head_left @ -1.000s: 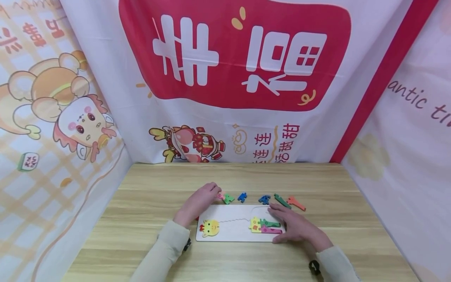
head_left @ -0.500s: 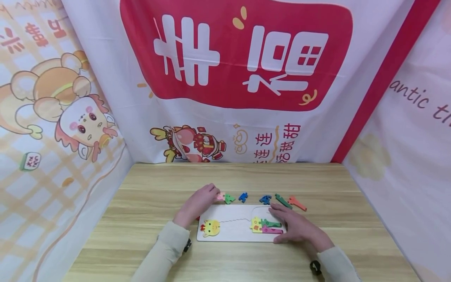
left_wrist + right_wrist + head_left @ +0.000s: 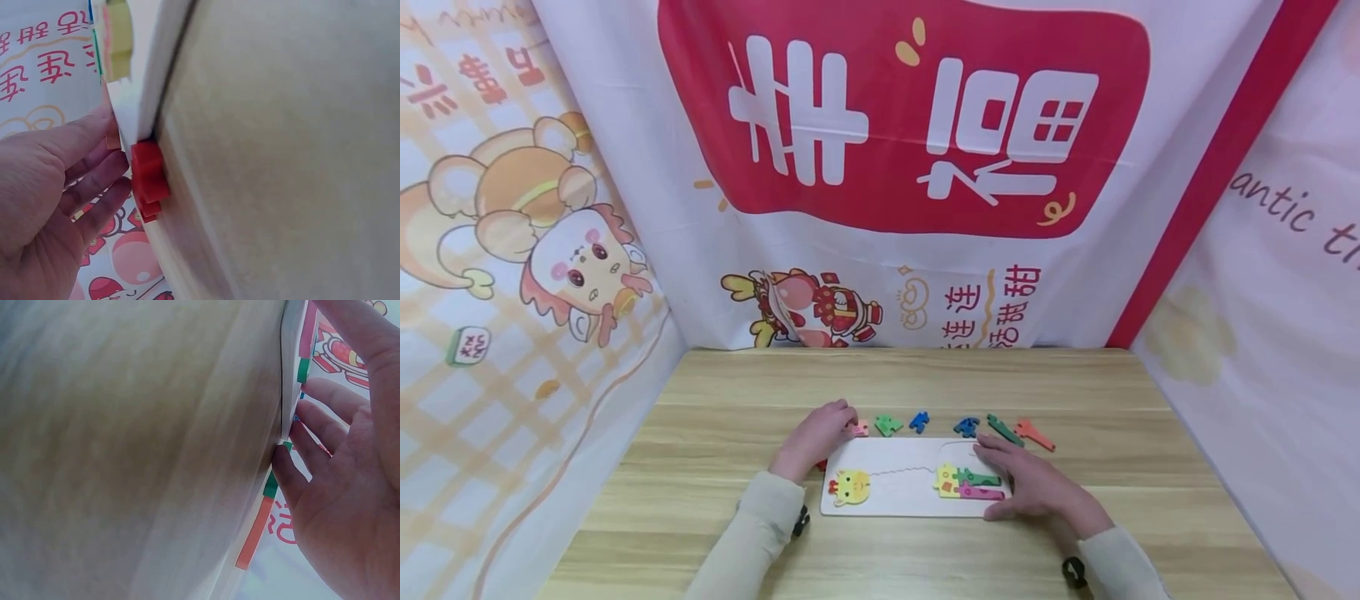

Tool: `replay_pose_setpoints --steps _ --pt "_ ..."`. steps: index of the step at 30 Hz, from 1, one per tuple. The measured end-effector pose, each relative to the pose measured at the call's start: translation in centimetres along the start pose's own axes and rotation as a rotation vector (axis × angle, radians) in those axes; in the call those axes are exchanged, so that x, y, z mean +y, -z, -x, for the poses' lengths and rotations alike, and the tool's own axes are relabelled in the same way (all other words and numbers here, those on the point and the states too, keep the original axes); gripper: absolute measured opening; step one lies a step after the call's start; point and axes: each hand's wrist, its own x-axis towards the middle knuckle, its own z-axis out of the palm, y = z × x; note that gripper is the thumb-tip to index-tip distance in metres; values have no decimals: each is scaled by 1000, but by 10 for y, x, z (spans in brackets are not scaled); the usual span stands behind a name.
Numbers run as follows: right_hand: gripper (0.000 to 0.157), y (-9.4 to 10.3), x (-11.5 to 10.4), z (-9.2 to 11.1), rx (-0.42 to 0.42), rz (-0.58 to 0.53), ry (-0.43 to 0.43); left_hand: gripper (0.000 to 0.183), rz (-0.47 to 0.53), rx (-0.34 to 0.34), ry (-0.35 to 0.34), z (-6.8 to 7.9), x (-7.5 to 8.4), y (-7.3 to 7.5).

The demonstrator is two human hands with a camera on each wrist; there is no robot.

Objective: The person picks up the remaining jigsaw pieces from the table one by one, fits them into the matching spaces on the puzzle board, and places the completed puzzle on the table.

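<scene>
A white puzzle board (image 3: 898,450) lies on the table, with a yellow giraffe-head piece (image 3: 853,487) at its left end. Joined yellow (image 3: 946,482), green (image 3: 983,478) and magenta pieces (image 3: 981,493) lie toward the right end. Past the board's far left corner, my left hand (image 3: 816,437) pinches a pink puzzle piece (image 3: 861,428) between thumb and fingers, which partly cover it. Below those fingers in the left wrist view, a red piece (image 3: 148,178) sits by the board's corner. My right hand (image 3: 1037,482) rests spread over the board's right end, its fingers mostly straight.
Behind the board lie a light green piece (image 3: 887,425), a blue piece (image 3: 919,422), a dark blue piece (image 3: 966,427), a long green piece (image 3: 1004,430) and an orange piece (image 3: 1036,436). Printed cloth (image 3: 910,250) walls the table at the back and sides.
My left hand has drawn the pink piece leftward and slightly nearer, away from the light green piece it was beside. The right hand stays on the board.
</scene>
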Motion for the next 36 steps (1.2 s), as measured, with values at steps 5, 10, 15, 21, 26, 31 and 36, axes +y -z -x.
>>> replay_pose_setpoints --steps 5,10,15,21,26,31,36 --pt "100 -1 -2 2 -13 -6 6 20 -12 -4 -18 1 -5 -6" --pt "100 -2 -2 3 -2 1 12 22 -11 11 -34 2 -6 -10" --pt "101 -4 -1 4 -16 -28 -13 35 -20 5 -48 13 -2 -9" --pt "100 -4 -1 5 -20 -23 -9 55 37 -38 -48 36 3 3" --pt "100 2 -3 3 -10 -12 -8 81 71 -92 -68 52 2 10" --pt "100 3 -1 0 -9 3 18 108 68 -153 -82 67 -5 7" --pt "101 1 1 1 0 11 23 116 49 -170 -84 73 -9 2"
